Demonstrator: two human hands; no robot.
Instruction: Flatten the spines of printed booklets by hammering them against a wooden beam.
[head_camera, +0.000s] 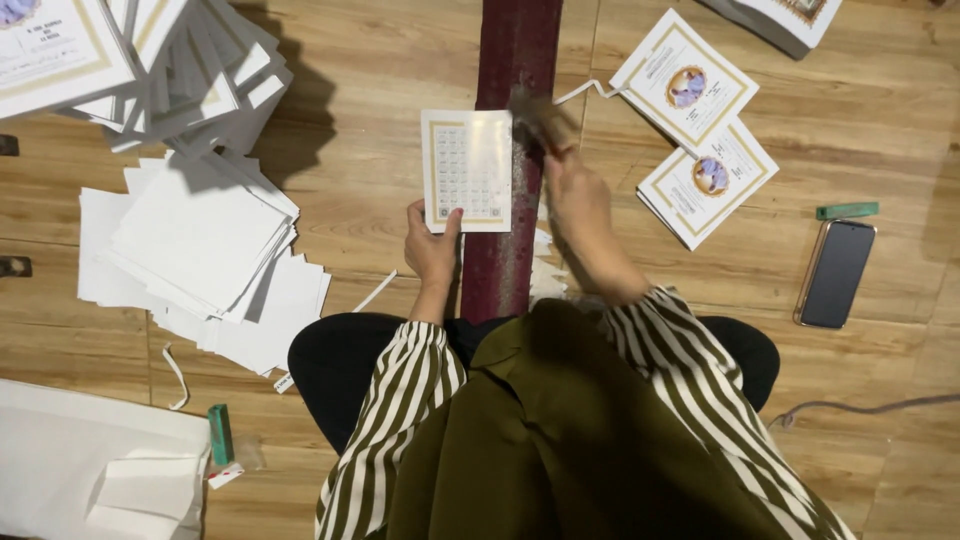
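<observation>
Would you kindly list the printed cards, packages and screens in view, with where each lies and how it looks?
Card: centre, left hand pinching it; white, gold-bordered grid.
Two booklets: upper right; white, gold frame, round picture.
Phone: right; dark screen.
Green packet: lower left; slim.

Light: warm, fairly bright, from above | Shadows: we saw dark ones right of the paper stacks (200, 230) at upper left | Glare: sheen on the card (467, 170) at centre | Blur: right hand (578, 200) and its tool smeared | Edges: sharp.
</observation>
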